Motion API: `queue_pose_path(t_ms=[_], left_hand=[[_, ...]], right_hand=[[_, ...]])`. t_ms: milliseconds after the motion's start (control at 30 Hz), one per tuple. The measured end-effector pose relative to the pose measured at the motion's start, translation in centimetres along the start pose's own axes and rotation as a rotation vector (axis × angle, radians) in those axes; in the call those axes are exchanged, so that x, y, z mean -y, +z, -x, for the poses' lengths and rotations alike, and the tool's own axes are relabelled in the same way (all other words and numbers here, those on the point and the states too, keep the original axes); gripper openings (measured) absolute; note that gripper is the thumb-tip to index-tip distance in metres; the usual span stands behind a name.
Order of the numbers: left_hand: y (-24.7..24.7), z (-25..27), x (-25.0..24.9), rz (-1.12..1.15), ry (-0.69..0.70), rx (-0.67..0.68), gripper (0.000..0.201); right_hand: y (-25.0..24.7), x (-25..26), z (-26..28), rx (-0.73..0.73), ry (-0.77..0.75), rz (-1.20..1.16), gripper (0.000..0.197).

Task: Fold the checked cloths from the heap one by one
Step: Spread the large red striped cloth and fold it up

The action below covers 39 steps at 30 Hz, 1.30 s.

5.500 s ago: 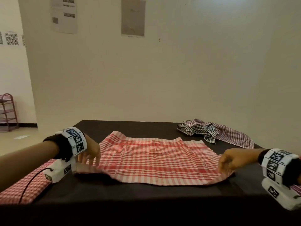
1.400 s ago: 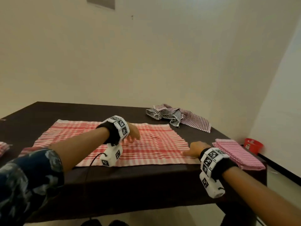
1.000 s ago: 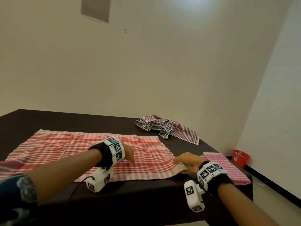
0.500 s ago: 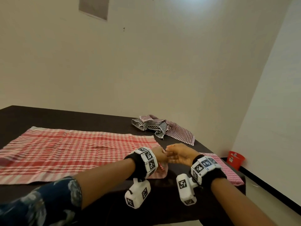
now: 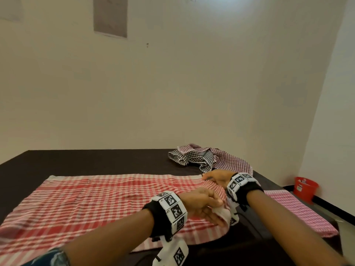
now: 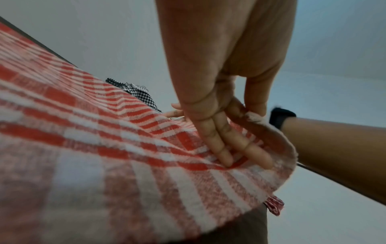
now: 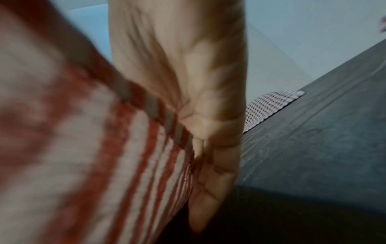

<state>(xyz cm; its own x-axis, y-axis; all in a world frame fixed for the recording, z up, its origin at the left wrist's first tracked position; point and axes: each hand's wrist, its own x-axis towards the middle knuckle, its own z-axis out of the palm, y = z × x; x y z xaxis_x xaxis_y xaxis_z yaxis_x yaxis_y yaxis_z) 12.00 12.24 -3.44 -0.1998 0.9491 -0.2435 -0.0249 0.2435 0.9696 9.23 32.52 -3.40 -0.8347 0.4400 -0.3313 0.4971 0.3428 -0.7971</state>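
Note:
A large red-and-white checked cloth (image 5: 99, 200) lies spread on the dark table (image 5: 92, 162). My left hand (image 5: 217, 208) pinches its near right corner and holds it a little off the table; in the left wrist view my left hand (image 6: 246, 132) has the hem between thumb and fingers (image 6: 229, 148). My right hand (image 5: 206, 177) holds the far right corner of the same cloth. The blurred right wrist view shows the cloth's edge (image 7: 163, 115) running in under my right hand (image 7: 208, 165). The heap of checked cloths (image 5: 203, 158) lies just beyond my right hand.
A folded pink checked cloth (image 5: 299, 210) lies at the table's right end. A red bucket (image 5: 305, 189) stands on the floor by the right wall. The table's near edge runs just under my forearms. The wall stands close behind the table.
My left hand has left the middle of the cloth and taken its near right corner. My right hand has gone from that corner to the far right one.

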Motion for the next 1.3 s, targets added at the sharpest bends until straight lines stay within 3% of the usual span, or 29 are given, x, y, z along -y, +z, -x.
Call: queue_pose_path(t_ms=[100, 200, 333, 433, 467, 533, 633, 700, 900, 1067, 1200, 1300], left_hand=[[-0.6, -0.1, 0.3, 0.032, 0.000, 0.004, 0.021], [-1.2, 0.1, 0.3, 0.012, -0.015, -0.034, 0.020], [-2.0, 2.2, 0.1, -0.089, -0.032, -0.178, 0.018], [-3.3, 5.6, 0.3, -0.132, -0.066, -0.272, 0.017], [-4.0, 7.4, 0.6, -0.150, -0.071, -0.306, 0.017], [-5.2, 10.4, 1.1, -0.175, -0.080, -0.363, 0.020], [-7.6, 16.1, 2.6, -0.168, -0.116, -0.458, 0.016], [-9.0, 19.6, 3.7, -0.183, -0.152, -0.526, 0.014], [-12.4, 28.3, 6.9, -0.140, -0.201, -0.745, 0.027], [-14.7, 33.7, 8.7, -0.067, -0.243, -0.839, 0.031], [-16.0, 35.7, 9.6, -0.078, -0.344, -0.891, 0.032], [-16.4, 36.4, 10.2, -0.108, -0.451, -0.811, 0.036]], right_hand=[[0.1, 0.4, -2.0, 0.069, 0.063, 0.023, 0.028], [0.9, 1.6, -1.7, 0.084, 0.070, 0.077, 0.035], [2.6, 4.3, -0.6, 0.059, -0.016, 0.131, 0.047], [4.9, 7.3, 0.5, 0.043, -0.067, 0.079, 0.032], [6.2, 8.6, 0.4, 0.062, -0.084, 0.077, 0.023], [8.3, 11.0, 1.1, 0.046, -0.093, 0.154, 0.024], [14.0, 15.3, 1.8, 0.109, -0.154, 0.272, 0.061], [17.9, 17.7, 2.0, 0.182, -0.215, 0.294, 0.067], [30.6, 23.4, 0.5, 0.342, -0.345, 0.240, 0.069], [38.3, 25.7, 1.2, 0.413, -0.389, 0.249, 0.060], [41.6, 26.7, 0.7, 0.376, -0.417, 0.479, 0.059], [41.6, 25.5, 1.3, 0.422, -0.366, 0.402, 0.057]])
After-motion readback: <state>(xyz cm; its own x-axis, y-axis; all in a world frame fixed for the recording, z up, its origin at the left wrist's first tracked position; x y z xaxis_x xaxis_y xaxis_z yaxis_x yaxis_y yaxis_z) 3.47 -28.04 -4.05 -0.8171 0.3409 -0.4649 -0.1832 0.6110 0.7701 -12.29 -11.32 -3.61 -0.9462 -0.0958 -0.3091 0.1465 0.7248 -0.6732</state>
